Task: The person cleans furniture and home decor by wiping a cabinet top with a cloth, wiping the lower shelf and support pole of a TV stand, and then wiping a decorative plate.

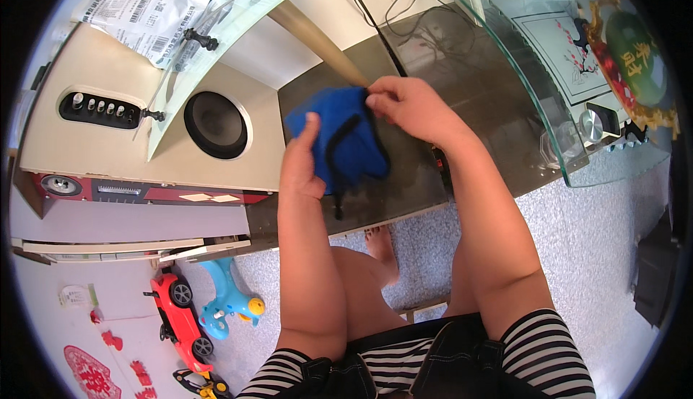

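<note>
A blue cloth (346, 144) with black edging hangs between both hands, above the dark glossy cabinet top (411, 182). My left hand (304, 158) grips its left side, thumb raised over the fabric. The fingertips of my right hand (403, 104) pinch its upper right corner at the black trim. A short black strap or cord dangles below the cloth. Whether the cloth is a bag or a single piece, I cannot tell.
Left stands a speaker cabinet (162, 155) with knobs and a round driver, under a glass shelf (238, 25) with white packages (146, 17). Curved glass shelves (520, 58) hold ornaments at right. Black cables (406, 15) lie behind. A red toy car (178, 318) is on the floor.
</note>
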`<state>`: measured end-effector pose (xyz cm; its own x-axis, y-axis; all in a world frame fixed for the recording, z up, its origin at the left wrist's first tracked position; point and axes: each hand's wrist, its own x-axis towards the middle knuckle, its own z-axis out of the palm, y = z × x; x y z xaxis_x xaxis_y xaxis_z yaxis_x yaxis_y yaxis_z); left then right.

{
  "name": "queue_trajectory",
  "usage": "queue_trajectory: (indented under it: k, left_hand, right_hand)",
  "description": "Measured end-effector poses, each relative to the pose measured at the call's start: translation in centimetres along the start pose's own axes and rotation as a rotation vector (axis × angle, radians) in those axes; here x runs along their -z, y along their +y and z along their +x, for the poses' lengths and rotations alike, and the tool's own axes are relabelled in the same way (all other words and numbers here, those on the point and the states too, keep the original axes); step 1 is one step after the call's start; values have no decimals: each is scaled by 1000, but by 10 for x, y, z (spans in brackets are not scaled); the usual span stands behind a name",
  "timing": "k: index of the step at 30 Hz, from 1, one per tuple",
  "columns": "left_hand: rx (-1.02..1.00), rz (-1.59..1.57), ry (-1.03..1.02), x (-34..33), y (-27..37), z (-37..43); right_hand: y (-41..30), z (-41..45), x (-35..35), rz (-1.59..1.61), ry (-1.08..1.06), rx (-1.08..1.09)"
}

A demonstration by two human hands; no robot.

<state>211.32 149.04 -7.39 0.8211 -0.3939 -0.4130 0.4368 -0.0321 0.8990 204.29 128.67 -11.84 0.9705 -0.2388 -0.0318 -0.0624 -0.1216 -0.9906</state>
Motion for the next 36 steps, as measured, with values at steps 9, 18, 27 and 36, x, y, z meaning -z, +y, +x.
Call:
queue_trajectory:
  k: [9,18,27,36]
  left_hand:
    - [-789,-241,-246,-42,8,6]
    - [-913,281,51,-81,-17,33]
    - [-621,575,-12,-57,-72,70]
    - [-900,311,92,-87,19,22]
  right_hand:
    - [9,6,-21,-94,333,365]
    - [-10,0,-20,-390,134,147]
    - [19,-2,-16,-880,-120,-145]
    - [24,-3,-34,-803,16,-156]
